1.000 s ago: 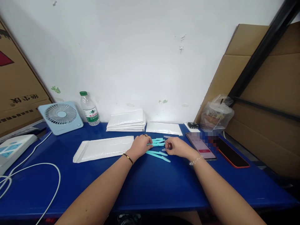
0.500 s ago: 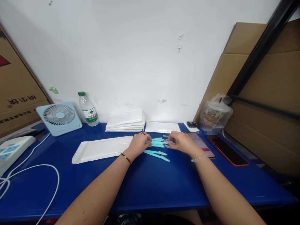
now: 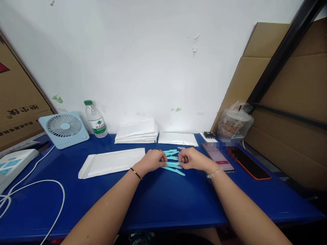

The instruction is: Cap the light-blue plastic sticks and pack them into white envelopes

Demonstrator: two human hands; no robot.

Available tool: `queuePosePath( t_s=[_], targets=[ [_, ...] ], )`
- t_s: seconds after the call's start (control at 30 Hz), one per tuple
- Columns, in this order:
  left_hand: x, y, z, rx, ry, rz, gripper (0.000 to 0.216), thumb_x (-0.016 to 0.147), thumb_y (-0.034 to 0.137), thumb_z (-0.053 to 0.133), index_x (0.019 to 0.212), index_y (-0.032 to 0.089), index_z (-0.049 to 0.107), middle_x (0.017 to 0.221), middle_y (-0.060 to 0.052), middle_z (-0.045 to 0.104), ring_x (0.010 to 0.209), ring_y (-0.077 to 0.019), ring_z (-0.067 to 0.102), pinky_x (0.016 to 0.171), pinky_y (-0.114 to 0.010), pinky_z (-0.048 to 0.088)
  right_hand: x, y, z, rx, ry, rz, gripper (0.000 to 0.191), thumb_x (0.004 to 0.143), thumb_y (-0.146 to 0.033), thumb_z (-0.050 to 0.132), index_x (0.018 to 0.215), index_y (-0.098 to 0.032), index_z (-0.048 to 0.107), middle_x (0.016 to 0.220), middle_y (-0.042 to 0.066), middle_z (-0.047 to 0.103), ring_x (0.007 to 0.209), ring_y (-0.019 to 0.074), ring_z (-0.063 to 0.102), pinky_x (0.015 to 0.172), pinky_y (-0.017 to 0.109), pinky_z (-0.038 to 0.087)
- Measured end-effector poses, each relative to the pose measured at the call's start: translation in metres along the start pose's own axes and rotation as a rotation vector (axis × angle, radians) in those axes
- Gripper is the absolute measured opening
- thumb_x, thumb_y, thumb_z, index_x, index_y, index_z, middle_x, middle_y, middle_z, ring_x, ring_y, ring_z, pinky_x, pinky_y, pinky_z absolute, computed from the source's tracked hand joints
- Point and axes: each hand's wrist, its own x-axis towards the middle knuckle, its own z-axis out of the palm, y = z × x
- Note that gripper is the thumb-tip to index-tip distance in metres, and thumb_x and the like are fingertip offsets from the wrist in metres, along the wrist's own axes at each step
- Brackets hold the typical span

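Head view: a turquoise stick (image 3: 174, 164) lies directly between the fingertips of the two hands, running crosswise from one to the other. The left hand (image 3: 152, 160) pinches its left end between thumb and curled fingers; the right hand (image 3: 192, 159) has thumb and fingers closed on its right end, though the exact contact there is partly hidden by the knuckles. Just beyond the held stick, still between the fingers, more turquoise sticks (image 3: 172, 158) lie loosely fanned, their left ends hidden by the left hand. Another, the nearer stick (image 3: 177, 171), slants out on the wearer's side of both thumbs. A translucent tip (image 3: 181, 148) shows just past the right fingers.

To the left of the left fingers, a white padded envelope (image 3: 112, 162) lies flat, reaching close to that hand. Beyond the fingers sit a stack of white envelopes (image 3: 136, 132) and a single flat white packet (image 3: 178, 139). Right of the right fingers is a phone (image 3: 217, 157) with a lit screen, and farther right an orange-edged phone (image 3: 251, 164). Well apart from the left fingers, toward the wall, stand a green-capped bottle (image 3: 96, 120) and a blue fan (image 3: 64, 130).
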Motion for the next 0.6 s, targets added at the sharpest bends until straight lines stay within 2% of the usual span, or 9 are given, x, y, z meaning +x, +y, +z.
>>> queuePosePath(
  t_s=[0.07, 0.23, 0.4, 0.6],
  targets=[
    [-0.001, -0.001, 0.0, -0.003, 0.003, 0.007, 0.023, 0.07, 0.039, 0.066, 0.086, 0.022, 0.067, 0.083, 0.0, 0.065, 0.076, -0.0159, 0.059, 0.064, -0.023, 0.039, -0.002, 0.003, -0.004, 0.026, -0.015, 0.028, 0.015, 0.066, -0.029, 0.069, 0.077, -0.019, 0.066, 0.069, 0.001, 0.062, 0.059, 0.0133, 0.055, 0.052, 0.023, 0.04],
    [0.002, -0.006, 0.004, 0.103, 0.171, -0.006, 0.02, 0.078, 0.033, 0.058, 0.093, 0.022, 0.066, 0.095, -0.004, 0.064, 0.09, -0.0198, 0.058, 0.074, -0.026, 0.04, -0.003, 0.017, -0.011, -0.122, 0.084, 0.105, 0.012, 0.068, -0.025, 0.066, 0.078, -0.018, 0.066, 0.075, 0.004, 0.064, 0.066, 0.0165, 0.058, 0.058, 0.025, 0.042],
    [0.006, -0.01, 0.008, 0.159, 0.149, -0.032, 0.014, 0.078, 0.028, 0.057, 0.083, 0.021, 0.067, 0.091, -0.005, 0.065, 0.087, -0.0203, 0.059, 0.072, -0.027, 0.04, 0.003, 0.029, -0.001, -0.189, 0.055, 0.095, 0.007, 0.068, -0.021, 0.062, 0.074, -0.019, 0.065, 0.071, 0.003, 0.064, 0.061, 0.0155, 0.057, 0.056, 0.024, 0.039],
    [0.006, -0.012, 0.01, 0.153, 0.175, -0.019, 0.013, 0.079, 0.03, 0.057, 0.081, 0.021, 0.067, 0.09, -0.004, 0.065, 0.085, -0.0199, 0.059, 0.074, -0.029, 0.038, 0.003, 0.026, 0.002, -0.277, 0.096, 0.086, 0.006, 0.065, -0.02, 0.064, 0.071, -0.02, 0.065, 0.073, 0.002, 0.064, 0.063, 0.0147, 0.056, 0.057, 0.023, 0.038]
  ],
)
